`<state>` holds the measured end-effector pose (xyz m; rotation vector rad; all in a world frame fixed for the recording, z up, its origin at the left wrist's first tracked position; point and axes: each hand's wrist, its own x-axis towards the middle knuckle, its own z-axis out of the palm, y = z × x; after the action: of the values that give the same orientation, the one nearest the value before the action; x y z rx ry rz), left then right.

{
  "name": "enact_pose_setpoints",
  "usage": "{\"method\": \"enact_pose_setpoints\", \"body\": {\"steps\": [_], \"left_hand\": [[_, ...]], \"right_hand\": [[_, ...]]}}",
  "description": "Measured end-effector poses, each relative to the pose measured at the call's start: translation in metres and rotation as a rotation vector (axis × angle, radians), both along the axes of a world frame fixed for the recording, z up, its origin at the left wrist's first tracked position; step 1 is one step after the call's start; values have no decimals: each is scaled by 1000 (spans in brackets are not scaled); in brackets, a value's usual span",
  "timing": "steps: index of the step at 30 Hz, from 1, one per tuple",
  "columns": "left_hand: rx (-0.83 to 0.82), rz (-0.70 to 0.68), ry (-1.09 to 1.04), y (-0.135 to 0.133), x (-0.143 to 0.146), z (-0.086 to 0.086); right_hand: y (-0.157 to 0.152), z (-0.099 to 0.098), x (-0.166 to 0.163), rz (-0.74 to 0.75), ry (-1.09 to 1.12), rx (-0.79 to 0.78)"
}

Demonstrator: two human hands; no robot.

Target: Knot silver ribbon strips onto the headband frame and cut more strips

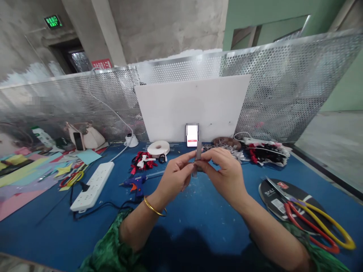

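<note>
Both hands meet over the middle of the blue table, pinching a short grey ribbon [199, 149] that stands up between the fingertips. My left hand [176, 174] is closed on its lower part, thumb and forefinger together. From the other side, my right hand [224, 173] grips the same strip. Its lower end hangs just below the fingers, and the part between the fingertips is hidden. Beyond the hands, a lit phone [192, 136] leans on a white board. Grey ribbon pieces [236, 154] lie behind my right hand.
On the left are a blue glue gun [137, 184], a white power strip [92, 186], red and black bows [142, 162] and a white ribbon roll [158, 149]. Large scissors [309, 215] rest on a black oval card [273, 196] at right. A white board [193, 102] stands behind.
</note>
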<state>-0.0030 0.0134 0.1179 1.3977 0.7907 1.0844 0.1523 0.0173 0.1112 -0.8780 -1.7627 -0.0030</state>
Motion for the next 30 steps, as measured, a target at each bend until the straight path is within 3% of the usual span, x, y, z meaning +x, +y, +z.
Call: {"method": "enact_pose_setpoints", "body": {"steps": [8, 13, 16, 20, 26, 30], "left_hand": [[62, 37, -9, -4, 1, 3], [115, 29, 59, -4, 2, 2], [138, 48, 91, -4, 2, 3], [162, 74, 123, -4, 1, 5], [114, 62, 110, -5, 4, 1], [149, 79, 146, -6, 5, -4]], "right_hand": [[-1, 3, 0, 54, 115, -144], [-5, 8, -1, 292, 402, -467], [-5, 9, 0, 437, 510, -554], [-5, 9, 3, 511, 452, -579], [-9, 13, 5, 401, 283, -474], [-10, 13, 5, 368, 229, -487]]}}
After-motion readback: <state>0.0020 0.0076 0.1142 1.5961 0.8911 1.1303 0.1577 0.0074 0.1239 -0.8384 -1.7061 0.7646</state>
